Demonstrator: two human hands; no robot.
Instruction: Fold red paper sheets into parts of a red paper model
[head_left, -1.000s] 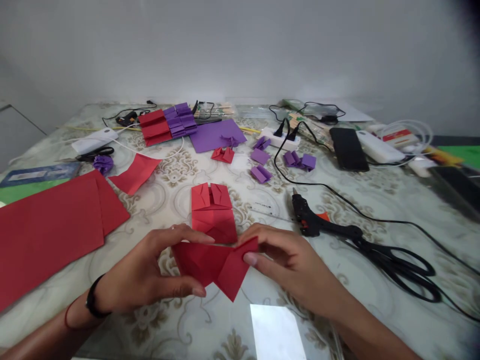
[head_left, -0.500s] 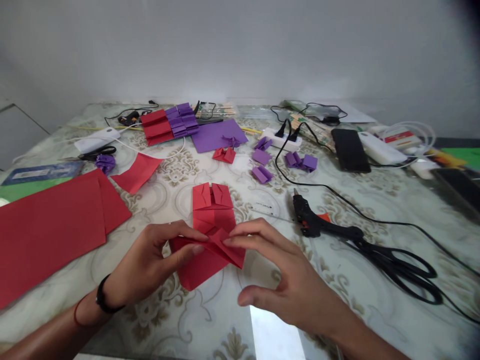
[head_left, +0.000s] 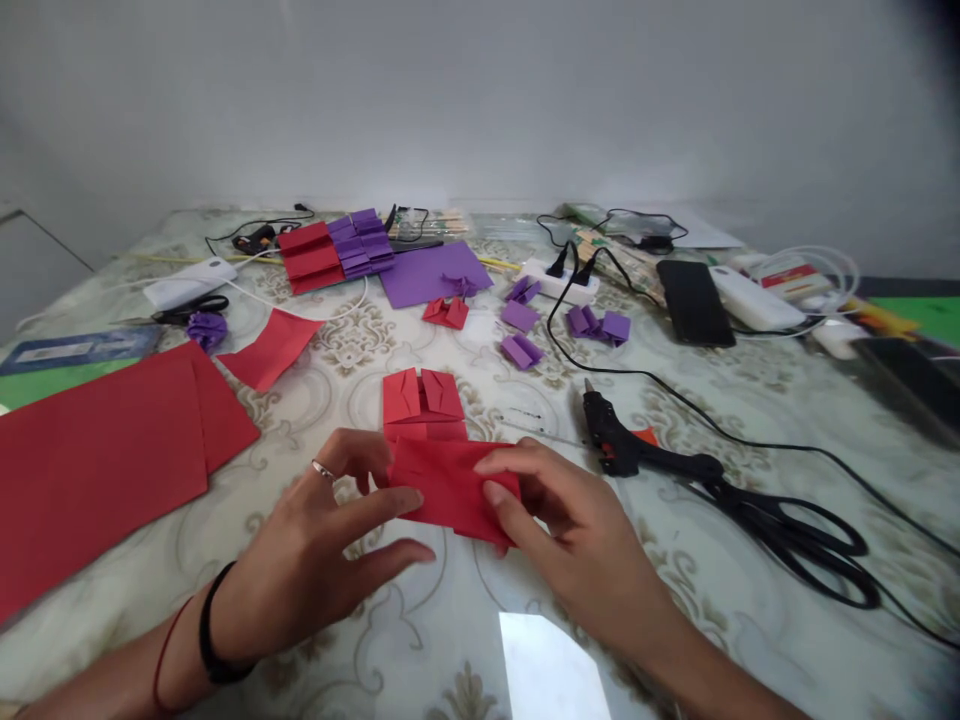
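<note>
A red folded paper is between my hands, its flat face towards me. My right hand pinches its right end, two digits in front and the others behind. At the left edge, my left hand has one fingertip on the front and curled fingers at the edge, partly hidden; its thumb sticks out below, off the paper. A red folded paper piece with raised flaps lies on the table just beyond, its near part covered by the held paper.
Red sheets lie at left, a red scrap behind them. Purple folded pieces and a power strip sit farther back. At right are a black glue gun, black-handled scissors, a trailing cord and a phone.
The held red paper has been turned over and lifted, its loose flaps now out of sight. My right hand has closed on its right end; my left thumb has come off it.
</note>
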